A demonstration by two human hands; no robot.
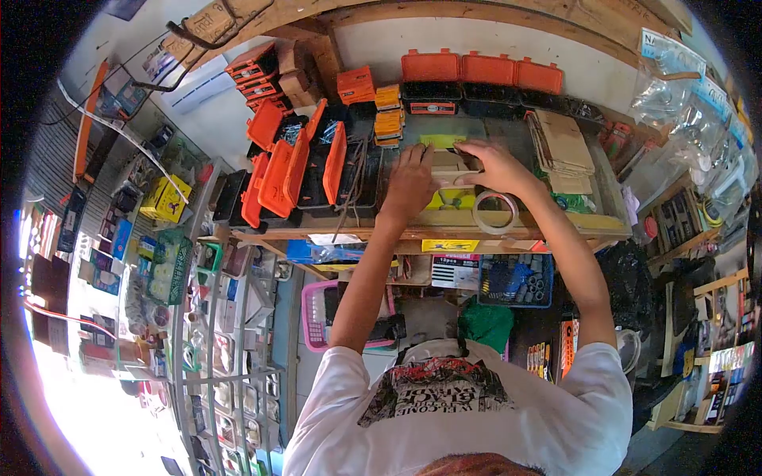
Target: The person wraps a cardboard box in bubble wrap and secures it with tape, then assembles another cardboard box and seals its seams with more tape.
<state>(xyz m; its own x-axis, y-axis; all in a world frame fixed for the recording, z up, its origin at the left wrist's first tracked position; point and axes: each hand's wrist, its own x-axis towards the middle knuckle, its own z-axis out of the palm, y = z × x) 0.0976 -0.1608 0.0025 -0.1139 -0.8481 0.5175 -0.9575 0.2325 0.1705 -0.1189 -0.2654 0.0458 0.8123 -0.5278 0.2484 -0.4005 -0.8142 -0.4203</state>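
Note:
A small brown cardboard piece [448,161] with a pale front edge lies between my two hands on the work table. My left hand [409,186] presses along its left side, fingers close together and pointing away from me. On the right side, my right hand [496,169] curls its fingers and thumb around the piece; part of the grip is hidden. Yellow-green printed material [451,198] shows in front of and behind the piece. Beside my right wrist is a roll of tape [476,213].
Orange-lidded cases [283,178], several open, stand at the left. Small yellow-orange boxes [389,125] are stacked behind my left hand. Flat cardboard sheets [562,151] lie at the right. Open orange-lidded bins [429,67] line the back. A pink basket [315,317] sits below the table.

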